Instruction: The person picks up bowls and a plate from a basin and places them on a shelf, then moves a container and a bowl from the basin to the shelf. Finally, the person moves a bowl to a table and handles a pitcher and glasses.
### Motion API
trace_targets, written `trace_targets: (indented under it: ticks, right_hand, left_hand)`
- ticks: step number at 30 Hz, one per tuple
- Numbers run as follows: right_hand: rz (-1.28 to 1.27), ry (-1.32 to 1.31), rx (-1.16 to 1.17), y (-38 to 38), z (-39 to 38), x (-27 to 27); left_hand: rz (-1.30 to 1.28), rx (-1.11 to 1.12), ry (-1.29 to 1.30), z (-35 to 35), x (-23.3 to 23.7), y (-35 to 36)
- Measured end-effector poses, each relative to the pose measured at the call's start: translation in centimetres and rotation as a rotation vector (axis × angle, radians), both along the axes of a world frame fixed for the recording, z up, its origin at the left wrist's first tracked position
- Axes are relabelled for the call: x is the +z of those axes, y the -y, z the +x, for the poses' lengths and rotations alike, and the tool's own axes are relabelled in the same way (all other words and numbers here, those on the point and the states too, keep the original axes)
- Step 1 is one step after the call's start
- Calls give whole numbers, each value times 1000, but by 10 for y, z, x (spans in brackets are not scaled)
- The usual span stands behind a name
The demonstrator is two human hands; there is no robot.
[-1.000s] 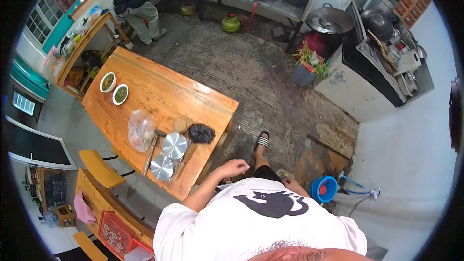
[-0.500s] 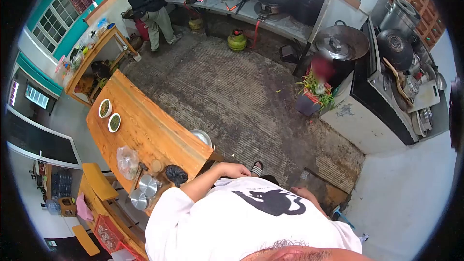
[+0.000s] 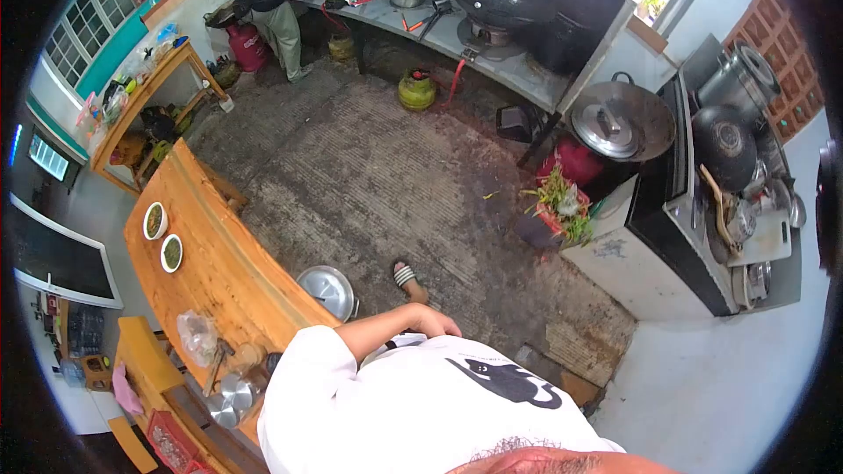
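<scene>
My left hand [image 3: 435, 321] is bent in front of my waist, close to the hem of my white shirt [image 3: 378, 395] with its black cat print. Its back faces up and the fingertips are hidden, so its grip cannot be made out. My right hand is out of sight behind the shirt. Below the left hand, my foot in a striped slipper [image 3: 404, 275] is on the floor. Beside it stands a round metal pot or basin [image 3: 326, 292], partly under the wooden table [image 3: 233, 272].
Two bowls [image 3: 154, 220], a plastic bag [image 3: 198, 338] and metal pans [image 3: 237, 391] are on the table. A co-worker [image 3: 268, 0] stands at the far stove counter [image 3: 457, 31]. Green gas cylinder [image 3: 416, 89], plant-filled bucket [image 3: 553, 211] and lidded wok [image 3: 623, 118] are ahead and right.
My view has shifted, and the table sits further left. My foot has come forward beside the metal pot, now more visible. My right hand has gone out of view.
</scene>
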State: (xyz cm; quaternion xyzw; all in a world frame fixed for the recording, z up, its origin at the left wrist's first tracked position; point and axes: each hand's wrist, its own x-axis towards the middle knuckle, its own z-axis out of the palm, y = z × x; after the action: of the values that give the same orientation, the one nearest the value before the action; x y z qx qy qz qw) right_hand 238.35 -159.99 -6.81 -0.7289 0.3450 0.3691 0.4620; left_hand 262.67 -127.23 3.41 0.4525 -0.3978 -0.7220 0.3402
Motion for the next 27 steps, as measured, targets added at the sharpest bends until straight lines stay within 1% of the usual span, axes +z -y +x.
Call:
trace_targets:
  ticks: [3,5,6,7,8,9,11,12,13,16,17,19,20,21,23,24,25,27]
  right_hand:
    - [-9,29,9,2,64,9]
    - [-15,39,20,3,111,19]
    - [-19,44,31,3,133,25]
    - [-22,45,40,2,157,30]
    - [-21,48,50,2,179,34]
    - [-21,48,61,-1,202,36]
    - [-19,49,88,-6,246,40]
    - [-18,51,107,-10,270,40]
    - [-16,53,126,-12,294,42]
    - [-8,54,170,-22,357,46]
    - [-2,51,184,-26,377,47]
    - [12,45,219,-35,417,47]
    - [20,40,236,-40,437,47]
    - [31,31,262,-46,459,46]
    - [50,8,312,-59,502,44]
    - [60,-8,338,-65,525,44]
    - [73,-24,368,-73,548,43]
    - [104,-64,432,-87,596,41]
  left_hand:
    - [-91,-34,57,59,-3,16]
    - [-96,16,63,94,1,24]
    - [-132,-21,184,111,5,30]
    - [-164,-56,305,130,20,29]
    - [-158,19,289,146,33,24]
    - [-158,31,288,164,33,22]
    - [-206,51,442,192,32,18]
    - [-207,49,514,204,39,12]
    - [-201,72,517,217,42,2]
    - [-304,239,583,247,42,-29]
    - [-293,257,577,255,42,-41]
    - [-168,380,572,275,55,-69]
    - [-178,474,538,279,39,-79]
    - [-162,497,538,286,37,-93]
    - [-123,678,566,302,36,-123]
    - [-90,702,576,311,26,-137]
    - [-77,735,576,321,31,-152]
    - [56,756,693,342,41,-185]
